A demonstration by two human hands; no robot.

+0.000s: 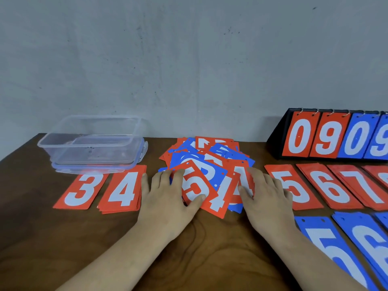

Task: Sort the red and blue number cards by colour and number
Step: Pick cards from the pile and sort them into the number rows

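Two bare forearms reach across a wooden table to a loose heap of cards in red and blue, the unsorted remainder of a sort that looks well under way. The left hand and right hand both lie flat with fingers spread, pinching nothing. The left covers the heap's near-left edge, its thumb against a tilted red 5, while the right presses on a red 4 beside it. Whether the thumb is under the 5's edge is hard to tell. Sorted red stacks of 3 and 4 sit just left of the hands, and red 5, 6 and 7 sit to the right, with blue 5 and 6 in a nearer row. The step in hand appears to be choosing the next card; the tilted 5 would need lifting clear and carrying past the right hand to its stack.
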